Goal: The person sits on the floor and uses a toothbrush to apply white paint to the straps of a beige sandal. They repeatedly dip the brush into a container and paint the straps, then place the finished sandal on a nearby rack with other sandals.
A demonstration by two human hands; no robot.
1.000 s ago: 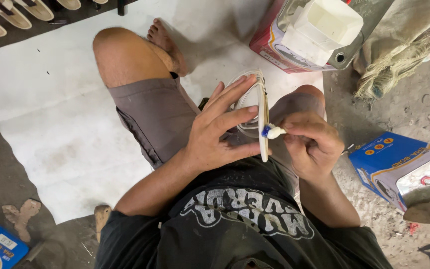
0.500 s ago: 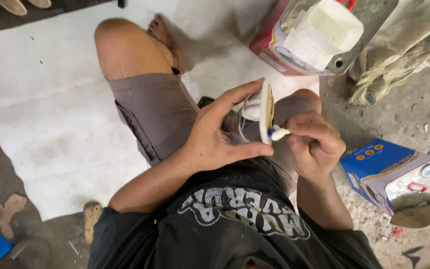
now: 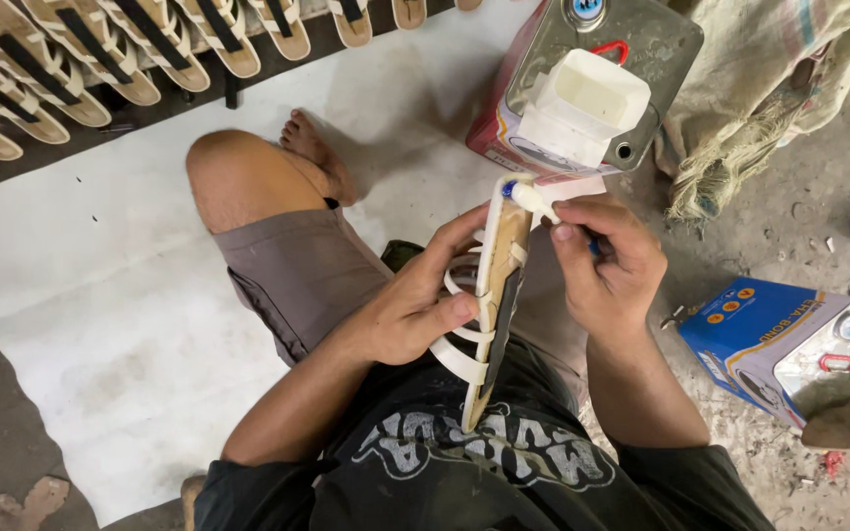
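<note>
I sit on the floor with knees bent. My left hand [image 3: 415, 305] grips a strappy sandal [image 3: 492, 305] held on edge over my lap, its white straps looping over my fingers. My right hand [image 3: 610, 267] holds a small brush with a blue handle [image 3: 528, 197], its white tip touching the sandal's far end. Just beyond that end stands a metal glue tin [image 3: 641, 59] with a white plastic tub [image 3: 582, 108] set in its top.
A row of tan sandals with dark straps [image 3: 100, 59] lies along the far left. A white sheet [image 3: 110, 256] covers the floor under my legs. A blue tin [image 3: 779, 339] lies at the right, and a burlap sack [image 3: 769, 88] sits behind it.
The sandal has turned from lying across my lap to pointing away from me. My right hand with the brush has moved up to the sandal's far end. The view has come closer.
</note>
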